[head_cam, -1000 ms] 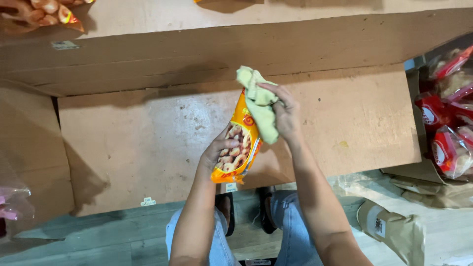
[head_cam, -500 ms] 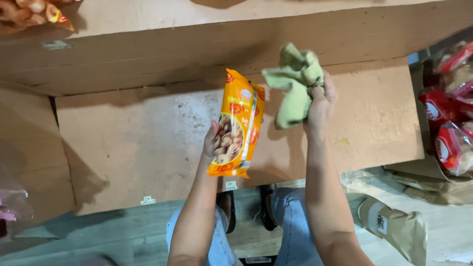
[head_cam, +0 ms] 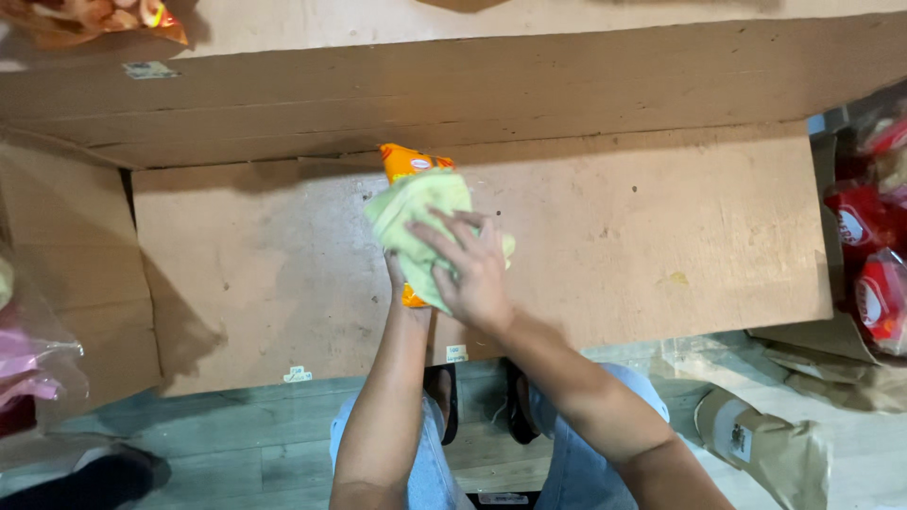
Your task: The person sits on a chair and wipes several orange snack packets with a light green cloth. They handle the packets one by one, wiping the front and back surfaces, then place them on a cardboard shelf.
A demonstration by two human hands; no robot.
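Observation:
An orange snack packet is held upright over a flattened cardboard sheet; only its top edge and a bit of its lower corner show. My left hand grips the packet from below and is mostly hidden behind it. My right hand presses a pale green cloth flat against the front of the packet, fingers spread over the cloth.
Red snack packets lie in a box at the right edge. More orange packets sit at the top left. Clear bags with pink contents are at the left, and a brown paper bag lies on the floor at lower right.
My right hand swung the green cloth out to the right of the packet, then brought it back and now covers the packet's front with it. The packet stays in my left hand.

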